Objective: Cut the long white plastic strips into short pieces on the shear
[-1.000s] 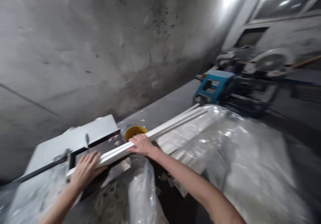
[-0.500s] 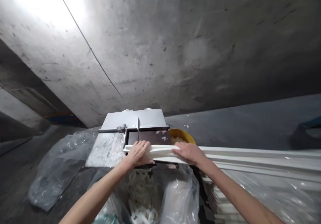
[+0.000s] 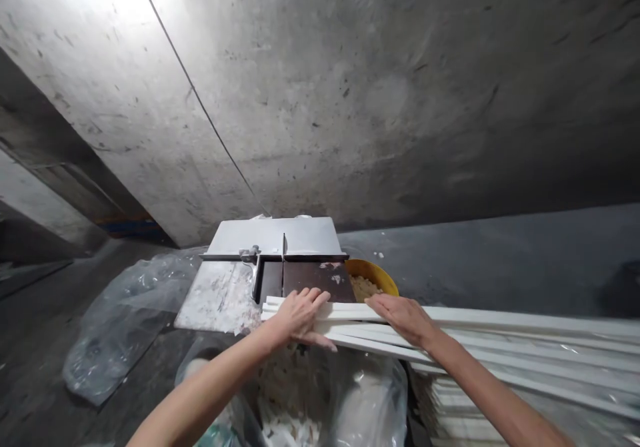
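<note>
Several long white strips (image 3: pixel 500 320) lie side by side, running from the front of a small table saw (image 3: pixel 215 293) off to the right. My left hand (image 3: pixel 303 315) is over the strips close to their left ends, fingers across the top and thumb on the near side. Farther right, my right hand (image 3: pixel 404 317) grips the strips from above; its fingertips are partly hidden. The thin upright saw blade (image 3: pixel 283 248) stands behind the strips, apart from both hands. A metal stop (image 3: pixel 256 277) is just left of it.
A yellow bucket (image 3: pixel 387 275) of pale scraps stands behind the strips. Clear plastic bags (image 3: pixel 373 400) and white offcuts (image 3: pixel 287 427) are below the saw. More white strips (image 3: pixel 465 410) are stacked at lower right. Plastic sheeting (image 3: pixel 130 320) lies left, and a concrete wall (image 3: pixel 350 113) rises behind.
Both hands and the strips have moved slightly right and toward me, away from the blade. The strips have fanned apart, and my left thumb is spread wider. The view has shifted a little.
</note>
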{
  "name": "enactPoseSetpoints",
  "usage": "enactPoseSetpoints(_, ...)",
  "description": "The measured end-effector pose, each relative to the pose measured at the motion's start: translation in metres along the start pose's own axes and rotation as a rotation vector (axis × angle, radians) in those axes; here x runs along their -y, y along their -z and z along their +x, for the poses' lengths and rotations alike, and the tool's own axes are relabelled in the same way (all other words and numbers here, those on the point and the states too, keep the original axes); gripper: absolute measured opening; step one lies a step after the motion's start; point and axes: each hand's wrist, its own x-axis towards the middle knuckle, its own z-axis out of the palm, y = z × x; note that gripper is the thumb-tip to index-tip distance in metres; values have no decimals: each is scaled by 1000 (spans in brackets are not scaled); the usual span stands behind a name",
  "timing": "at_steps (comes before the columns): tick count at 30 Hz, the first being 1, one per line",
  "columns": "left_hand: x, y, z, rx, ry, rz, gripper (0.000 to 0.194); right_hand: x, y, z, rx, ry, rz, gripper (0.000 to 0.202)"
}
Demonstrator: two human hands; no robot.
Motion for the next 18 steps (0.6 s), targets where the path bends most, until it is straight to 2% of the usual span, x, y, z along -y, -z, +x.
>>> enactPoseSetpoints(2,0,0,3,-33,-35,27,99,2,5,9,31,-58,-14,50)
enactPoseSetpoints(4,2,-3,5,-13,-10,61,91,4,5,15,38,-62,-7,49)
enactPoseSetpoints(7,7,-10,6,12,71,98,83,5,-4,10,-59,56,16,46)
enactPoseSetpoints(9,9,-12,5,13,100,103,84,3,-11,1,-144,152,5,47)
enactPoseSetpoints(11,10,-11,2,14,96,91,87,0,-12,-5,-169,213,3,41)
enactPoseSetpoints(14,11,-8,0,-2,33,59,94,-1,-2,3,-85,206,57,38)
enactPoseSetpoints(18,17,-13,0,-74,-28,59,102,2,13,34,42,70,33,54)
